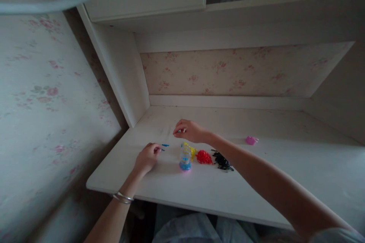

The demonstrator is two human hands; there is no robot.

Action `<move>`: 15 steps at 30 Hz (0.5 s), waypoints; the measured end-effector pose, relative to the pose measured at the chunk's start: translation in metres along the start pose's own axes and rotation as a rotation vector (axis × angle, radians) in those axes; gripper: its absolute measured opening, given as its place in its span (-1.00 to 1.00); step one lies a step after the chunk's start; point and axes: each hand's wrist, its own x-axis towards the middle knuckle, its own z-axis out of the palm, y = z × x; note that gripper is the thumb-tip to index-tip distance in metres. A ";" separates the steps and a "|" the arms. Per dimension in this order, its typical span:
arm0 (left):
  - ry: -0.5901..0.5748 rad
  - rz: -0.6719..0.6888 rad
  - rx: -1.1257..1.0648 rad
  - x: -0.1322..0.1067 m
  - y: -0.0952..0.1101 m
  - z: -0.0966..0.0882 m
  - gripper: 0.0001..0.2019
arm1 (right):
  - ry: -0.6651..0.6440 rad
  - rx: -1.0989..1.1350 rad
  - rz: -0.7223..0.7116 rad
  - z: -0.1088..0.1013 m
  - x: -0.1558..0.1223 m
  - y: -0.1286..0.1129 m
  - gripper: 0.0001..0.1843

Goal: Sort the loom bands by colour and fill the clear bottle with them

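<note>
My left hand [148, 157] rests low over the white desk with its fingers curled together. Just past its fingertips lie small blue strips [165, 145], which look like rubber bands; whether one is between the fingers I cannot make out. Farther back, my right hand [189, 130] is raised above the desk in a pinch, and whatever its fingers hold is too small to name. Between and nearer than the hands stands a small clear bottle [185, 159] with blue pieces inside and a pink base. Beside it are a yellow pile [193, 152], a red pile [204, 157] and a black pile [221, 160] of small bands.
A pink cap-like piece [251, 140] lies to the right on the desk [285, 174]. A cabinet [154, 2] overhangs the back, with bottles on its open shelf. The left side panel [119, 68] borders the desk. A pale tube [57, 5] crosses the upper left.
</note>
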 end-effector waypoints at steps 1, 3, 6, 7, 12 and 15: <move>0.005 0.006 0.001 0.001 -0.001 0.001 -0.79 | 0.044 0.083 0.002 -0.007 -0.009 -0.008 -0.83; 0.019 0.014 0.003 0.003 -0.001 0.002 -0.80 | 0.076 0.199 -0.001 -0.018 -0.026 -0.023 -0.84; 0.028 0.004 0.019 0.006 0.001 0.003 -0.81 | 0.069 0.265 0.013 -0.029 -0.046 -0.039 -0.84; 0.026 -0.003 0.029 0.006 0.002 0.003 -0.82 | 0.060 0.270 0.015 -0.031 -0.051 -0.043 -0.84; 0.019 -0.024 0.045 0.006 0.003 0.003 -0.82 | 0.027 0.235 0.004 -0.030 -0.059 -0.049 -0.85; 0.030 0.001 0.022 0.006 0.000 0.005 -0.82 | 0.026 0.191 0.011 -0.025 -0.058 -0.047 -0.85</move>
